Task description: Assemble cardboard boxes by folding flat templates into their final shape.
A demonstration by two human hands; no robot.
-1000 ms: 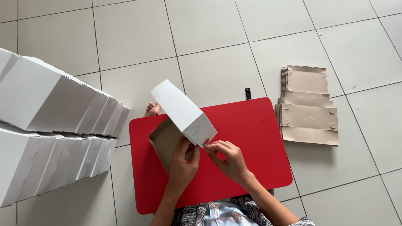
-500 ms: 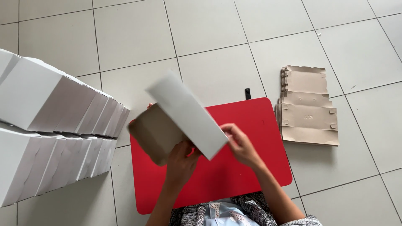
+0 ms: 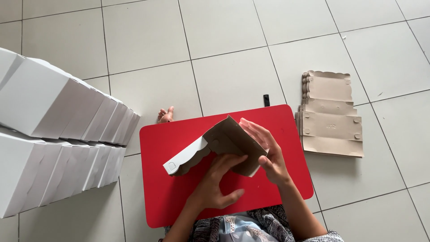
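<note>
I hold a half-folded cardboard box (image 3: 224, 141), white outside and brown inside, just above a small red table (image 3: 170, 197). My right hand (image 3: 268, 152) clasps its right side, fingers spread along the brown panel. My left hand (image 3: 219, 183) presses up against the box's underside near the middle, thumb out. The box's scalloped white flap points down to the left, toward the table top.
A stack of flat brown box blanks (image 3: 331, 116) lies on the tiled floor right of the table. Two rows of finished white boxes (image 3: 58, 134) fill the left side. A bare foot (image 3: 165, 115) shows behind the table, and a small black object (image 3: 266, 100) lies on the floor.
The box has been lowered from a raised position and turned over, so its brown inside now faces up. Both hands shifted with it, toward the table's middle.
</note>
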